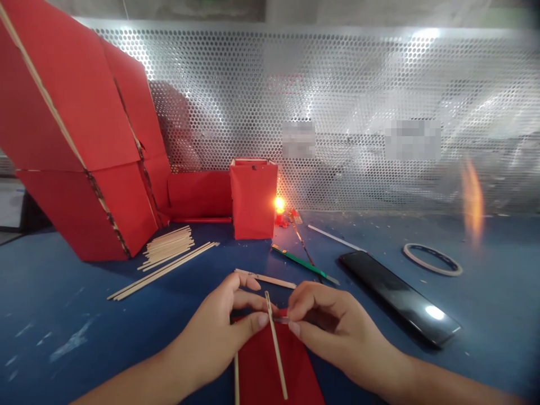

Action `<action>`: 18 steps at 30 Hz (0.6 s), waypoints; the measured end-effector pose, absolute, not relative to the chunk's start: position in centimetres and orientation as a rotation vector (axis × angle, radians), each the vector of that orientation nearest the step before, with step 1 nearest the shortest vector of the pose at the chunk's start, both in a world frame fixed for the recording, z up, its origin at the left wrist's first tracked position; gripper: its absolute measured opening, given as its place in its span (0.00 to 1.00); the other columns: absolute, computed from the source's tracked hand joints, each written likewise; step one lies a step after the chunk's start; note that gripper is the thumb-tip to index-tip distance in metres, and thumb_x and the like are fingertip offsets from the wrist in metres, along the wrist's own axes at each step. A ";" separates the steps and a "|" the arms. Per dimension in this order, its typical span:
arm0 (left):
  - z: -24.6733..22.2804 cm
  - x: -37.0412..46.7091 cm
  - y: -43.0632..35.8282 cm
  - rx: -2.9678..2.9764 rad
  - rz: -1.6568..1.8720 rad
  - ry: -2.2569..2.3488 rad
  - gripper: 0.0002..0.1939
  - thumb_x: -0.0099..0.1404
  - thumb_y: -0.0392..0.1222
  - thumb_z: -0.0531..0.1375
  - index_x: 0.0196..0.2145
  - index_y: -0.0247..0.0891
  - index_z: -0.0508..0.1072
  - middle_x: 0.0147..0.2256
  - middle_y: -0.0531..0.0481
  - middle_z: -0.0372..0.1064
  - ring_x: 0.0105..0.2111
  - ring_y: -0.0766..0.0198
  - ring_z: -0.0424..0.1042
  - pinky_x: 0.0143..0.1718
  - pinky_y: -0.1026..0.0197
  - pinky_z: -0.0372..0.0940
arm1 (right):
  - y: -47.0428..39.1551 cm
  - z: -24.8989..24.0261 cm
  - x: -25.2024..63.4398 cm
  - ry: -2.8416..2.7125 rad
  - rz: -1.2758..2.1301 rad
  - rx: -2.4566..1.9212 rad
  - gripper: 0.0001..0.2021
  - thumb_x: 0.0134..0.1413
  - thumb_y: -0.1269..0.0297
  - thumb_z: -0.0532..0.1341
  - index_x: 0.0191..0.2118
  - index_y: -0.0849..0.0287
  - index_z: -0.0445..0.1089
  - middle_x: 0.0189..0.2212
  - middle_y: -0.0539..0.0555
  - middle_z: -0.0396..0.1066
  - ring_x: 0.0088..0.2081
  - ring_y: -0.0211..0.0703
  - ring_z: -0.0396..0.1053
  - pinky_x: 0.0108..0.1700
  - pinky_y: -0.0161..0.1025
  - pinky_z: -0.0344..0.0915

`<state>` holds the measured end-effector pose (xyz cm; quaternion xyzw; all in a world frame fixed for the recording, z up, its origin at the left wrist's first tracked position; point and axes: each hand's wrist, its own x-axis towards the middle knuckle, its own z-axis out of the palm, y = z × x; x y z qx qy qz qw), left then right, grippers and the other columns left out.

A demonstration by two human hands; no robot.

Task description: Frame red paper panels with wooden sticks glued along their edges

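Where the stick [277,351] crosses the card [297,371]: left hand [223,332] grips the stick, right hand [335,326] pinches a small strip [281,320] beside it.
Card: red, beneath both hands, nearer than the box [253,205].
Stick: best kept steady — light grip.
Strip: best held level, without tugging.

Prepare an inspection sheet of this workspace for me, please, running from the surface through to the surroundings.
Surface: blue tabletop, pale scuffs and scattered specks.
Job's things: red sheet near both hands; wooden stick crossing it in view.
Clutter: stick pile, green-handled tool, phone-like black slab, white ring, burning flame beside the small red box.
Hands: right hand pinches a thin strip; left hand is beside the wooden stick, exact grip unclear.
Cables: nothing seen.
Surroundings: perforated panel behind, large red structure at picture left.
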<state>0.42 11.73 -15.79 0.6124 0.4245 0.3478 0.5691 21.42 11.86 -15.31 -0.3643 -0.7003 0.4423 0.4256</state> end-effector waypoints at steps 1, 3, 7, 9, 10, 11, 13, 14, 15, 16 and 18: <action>-15.8 0.4 11.7 1.435 0.816 0.994 0.17 0.63 0.45 0.63 0.44 0.43 0.59 0.43 0.47 0.79 0.46 0.55 0.76 0.49 0.53 0.62 | 11.9 -15.3 21.4 -1.753 1.106 -0.909 0.02 0.46 0.70 0.62 0.26 0.57 0.71 0.27 0.50 0.70 0.29 0.36 0.69 0.32 0.34 0.67; -15.8 0.3 11.7 1.432 0.822 0.993 0.17 0.63 0.44 0.63 0.44 0.44 0.59 0.42 0.48 0.79 0.46 0.55 0.76 0.50 0.52 0.61 | 11.8 -15.3 21.4 -1.756 1.099 -0.901 0.03 0.46 0.71 0.62 0.26 0.57 0.71 0.27 0.49 0.70 0.29 0.36 0.69 0.32 0.34 0.68; -15.9 0.4 11.8 1.421 0.846 0.986 0.18 0.62 0.42 0.64 0.45 0.44 0.60 0.41 0.49 0.80 0.47 0.54 0.76 0.53 0.50 0.61 | 11.6 -15.4 21.6 -1.770 1.089 -0.886 0.04 0.46 0.72 0.62 0.25 0.57 0.71 0.27 0.49 0.70 0.30 0.37 0.70 0.34 0.35 0.69; -15.9 0.4 11.9 1.413 0.851 0.984 0.18 0.62 0.42 0.64 0.45 0.44 0.60 0.42 0.48 0.80 0.48 0.53 0.76 0.54 0.49 0.61 | 11.5 -15.4 21.6 -1.775 1.096 -0.878 0.04 0.46 0.73 0.62 0.26 0.56 0.71 0.27 0.49 0.70 0.30 0.37 0.70 0.35 0.34 0.69; -15.9 0.4 11.9 1.407 0.852 0.983 0.18 0.62 0.42 0.64 0.45 0.44 0.60 0.42 0.48 0.80 0.48 0.53 0.76 0.54 0.49 0.61 | 11.5 -15.4 21.7 -1.778 1.096 -0.872 0.05 0.45 0.74 0.62 0.26 0.56 0.71 0.27 0.49 0.70 0.30 0.37 0.70 0.34 0.34 0.69; -16.0 0.4 11.9 1.401 0.849 0.982 0.18 0.62 0.41 0.65 0.45 0.44 0.60 0.42 0.48 0.80 0.48 0.54 0.76 0.53 0.49 0.61 | 11.4 -15.4 21.7 -1.781 1.094 -0.868 0.05 0.45 0.74 0.61 0.26 0.56 0.71 0.27 0.49 0.70 0.30 0.37 0.70 0.34 0.34 0.69; -16.0 0.3 12.0 1.394 0.846 0.981 0.18 0.62 0.41 0.65 0.45 0.43 0.60 0.42 0.48 0.80 0.47 0.54 0.76 0.53 0.49 0.61 | 11.4 -15.3 21.7 -1.797 1.075 -0.861 0.06 0.45 0.75 0.61 0.26 0.56 0.71 0.27 0.49 0.71 0.30 0.37 0.70 0.34 0.34 0.69; -16.0 0.3 12.0 1.396 0.844 0.980 0.19 0.62 0.41 0.65 0.45 0.43 0.59 0.42 0.48 0.80 0.47 0.54 0.76 0.53 0.49 0.62 | 11.5 -15.3 21.6 -1.810 1.060 -0.855 0.06 0.45 0.75 0.61 0.26 0.56 0.71 0.27 0.49 0.71 0.30 0.37 0.70 0.34 0.34 0.69; -16.1 0.3 12.0 1.401 0.843 0.980 0.19 0.62 0.41 0.65 0.45 0.43 0.59 0.42 0.48 0.80 0.47 0.55 0.77 0.53 0.49 0.62 | 11.5 -15.3 21.6 -1.824 1.040 -0.849 0.06 0.44 0.76 0.61 0.26 0.56 0.71 0.27 0.49 0.71 0.30 0.37 0.70 0.33 0.34 0.69; -16.1 0.3 12.0 1.403 0.845 0.981 0.20 0.62 0.41 0.65 0.45 0.43 0.59 0.42 0.47 0.80 0.47 0.54 0.77 0.53 0.49 0.62 | 11.5 -15.3 21.6 -1.838 1.020 -0.845 0.07 0.45 0.76 0.60 0.26 0.57 0.71 0.27 0.49 0.71 0.30 0.37 0.70 0.33 0.34 0.69; -16.2 0.2 12.0 1.407 0.849 0.981 0.21 0.62 0.43 0.66 0.46 0.43 0.59 0.42 0.47 0.80 0.47 0.54 0.77 0.53 0.49 0.62 | 11.4 -15.3 21.6 -1.866 0.987 -0.836 0.08 0.45 0.77 0.60 0.26 0.57 0.72 0.27 0.49 0.72 0.29 0.37 0.70 0.32 0.34 0.68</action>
